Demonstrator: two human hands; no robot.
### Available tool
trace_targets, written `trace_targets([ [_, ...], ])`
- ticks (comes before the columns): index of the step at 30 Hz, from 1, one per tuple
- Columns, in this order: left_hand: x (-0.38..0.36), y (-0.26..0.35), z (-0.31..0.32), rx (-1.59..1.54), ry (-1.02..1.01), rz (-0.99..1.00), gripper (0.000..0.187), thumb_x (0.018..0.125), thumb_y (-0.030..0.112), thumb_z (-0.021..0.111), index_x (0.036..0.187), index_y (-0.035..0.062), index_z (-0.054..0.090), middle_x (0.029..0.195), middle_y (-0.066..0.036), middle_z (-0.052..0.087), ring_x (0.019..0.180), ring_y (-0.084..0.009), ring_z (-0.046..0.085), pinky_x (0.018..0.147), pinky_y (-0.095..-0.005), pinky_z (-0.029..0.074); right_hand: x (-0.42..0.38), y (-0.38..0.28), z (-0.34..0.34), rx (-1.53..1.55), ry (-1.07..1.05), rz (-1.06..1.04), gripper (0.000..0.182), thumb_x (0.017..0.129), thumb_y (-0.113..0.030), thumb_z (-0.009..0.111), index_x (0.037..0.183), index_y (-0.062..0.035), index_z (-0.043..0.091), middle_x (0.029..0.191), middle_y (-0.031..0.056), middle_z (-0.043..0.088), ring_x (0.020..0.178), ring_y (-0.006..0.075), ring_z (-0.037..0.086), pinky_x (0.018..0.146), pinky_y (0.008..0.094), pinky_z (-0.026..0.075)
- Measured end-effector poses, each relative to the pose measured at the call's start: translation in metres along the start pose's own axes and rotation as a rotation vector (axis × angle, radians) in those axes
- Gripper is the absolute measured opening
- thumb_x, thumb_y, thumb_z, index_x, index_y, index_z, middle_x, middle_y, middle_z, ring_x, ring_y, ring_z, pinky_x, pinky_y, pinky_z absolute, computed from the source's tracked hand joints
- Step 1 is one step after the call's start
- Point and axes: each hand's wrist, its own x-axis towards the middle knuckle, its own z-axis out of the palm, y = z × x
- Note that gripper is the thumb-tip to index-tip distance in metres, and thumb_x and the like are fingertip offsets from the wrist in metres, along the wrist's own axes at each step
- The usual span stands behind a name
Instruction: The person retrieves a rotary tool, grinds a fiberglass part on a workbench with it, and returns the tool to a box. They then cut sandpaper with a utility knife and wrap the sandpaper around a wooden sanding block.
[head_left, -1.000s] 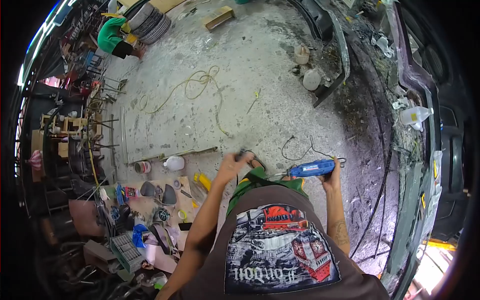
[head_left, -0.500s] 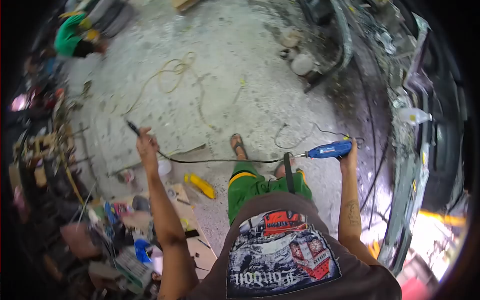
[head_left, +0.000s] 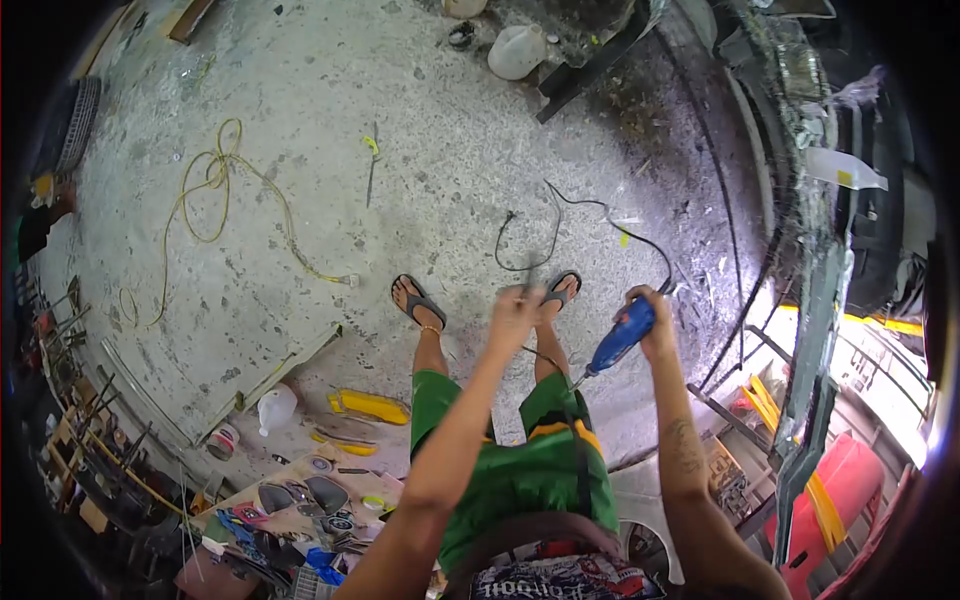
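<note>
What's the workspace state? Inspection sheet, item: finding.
Surface: grey concrete floor, spotted and stained.
Job's things: blue power tool, silvery at its lower end.
Clutter: yellow piece, white jug and can, lower left.
Hands: right hand grips the tool; left hand blurred, grip unclear.
Cables: black cord loose ahead of the feet; yellow cord looped at left.
Surroundings: tyre, upper left; red panel, lower right; another person, partly visible, left edge.

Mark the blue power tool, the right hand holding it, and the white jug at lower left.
Blue power tool (head_left: 622, 337): head view, middle of its housing.
Right hand (head_left: 657, 325): head view, middle of the hand.
White jug (head_left: 277, 411): head view, side of its body.
</note>
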Motion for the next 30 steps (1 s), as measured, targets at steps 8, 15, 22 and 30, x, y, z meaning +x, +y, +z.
trace_targets([
  [8, 0.101, -0.065, 0.164, 0.180, 0.322, 0.502, 0.012, 0.090, 0.003, 0.071, 0.096, -0.0058, 0.066, 0.093, -0.013, 0.061, 0.078, -0.0216, 0.068, 0.069, -0.0334, 0.056, 0.101, 0.077, -0.048, 0.055, 0.087, 0.166, 0.035, 0.096, -0.030, 0.063, 0.115, -0.0004, 0.067, 0.104, 0.0090, 0.069, 0.090, 0.0173, 0.066, 0.083, 0.0302, 0.054],
  [15, 0.227, -0.141, 0.111, 0.102, 0.425, 0.473, 0.014, 0.095, 0.010, 0.063, 0.090, -0.0017, 0.066, 0.082, -0.016, 0.066, 0.065, -0.0293, 0.060, 0.062, -0.0362, 0.049, 0.169, 0.149, -0.125, 0.358, 0.209, 0.225, 0.031, 0.093, -0.029, 0.070, 0.116, -0.0085, 0.065, 0.105, 0.0106, 0.068, 0.084, 0.0193, 0.064, 0.079, 0.0345, 0.053],
  [22, 0.401, -0.327, -0.063, 0.747, 0.555, 0.304, 0.041, 0.079, 0.021, 0.079, 0.112, -0.0002, 0.064, 0.097, -0.016, 0.066, 0.092, -0.0321, 0.065, 0.082, -0.0427, 0.052, 0.169, 0.227, -0.126, 0.326, 0.216, 0.306, 0.037, 0.095, -0.032, 0.066, 0.120, -0.0035, 0.063, 0.104, 0.0124, 0.068, 0.086, 0.0207, 0.065, 0.083, 0.0368, 0.053],
  [30, 0.514, -0.343, 0.026, 1.077, 0.544, 0.331, 0.048, 0.078, 0.025, 0.083, 0.110, -0.0011, 0.058, 0.117, -0.023, 0.057, 0.102, -0.0402, 0.060, 0.090, -0.0473, 0.050, 0.213, 0.233, -0.117, 0.087, 0.182, 0.327, 0.041, 0.094, -0.029, 0.066, 0.120, 0.0028, 0.061, 0.099, 0.0155, 0.072, 0.081, 0.0218, 0.069, 0.078, 0.0356, 0.057],
])
